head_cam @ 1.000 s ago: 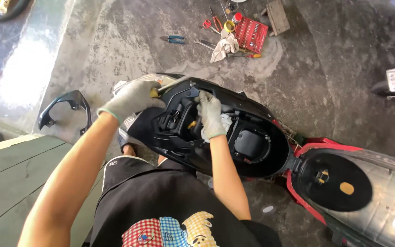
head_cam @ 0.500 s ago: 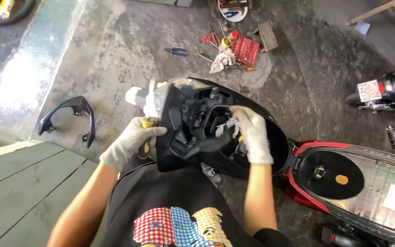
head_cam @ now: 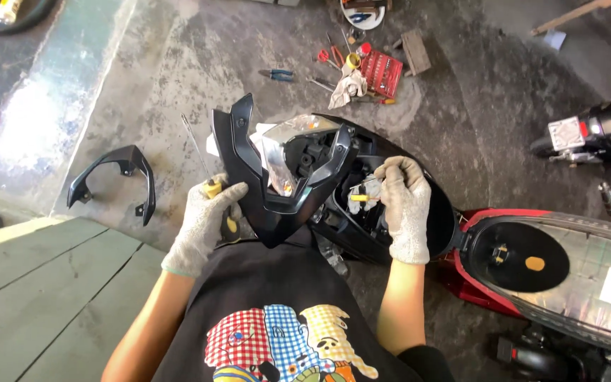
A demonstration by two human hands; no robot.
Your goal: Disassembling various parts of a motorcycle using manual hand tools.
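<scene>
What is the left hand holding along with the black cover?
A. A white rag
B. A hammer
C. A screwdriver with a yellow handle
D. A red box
C. The gloved left hand grips a screwdriver with a yellow handle, its thin shaft sticking up, right beside the black cover.

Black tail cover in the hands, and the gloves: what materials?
Tail cover: looks like moulded plastic, semi-gloss black, with sharp formed edges and soft sheen. Gloves on left hand and right hand: likely knitted fabric, grey-white, matte, ribbed texture visible.
</scene>
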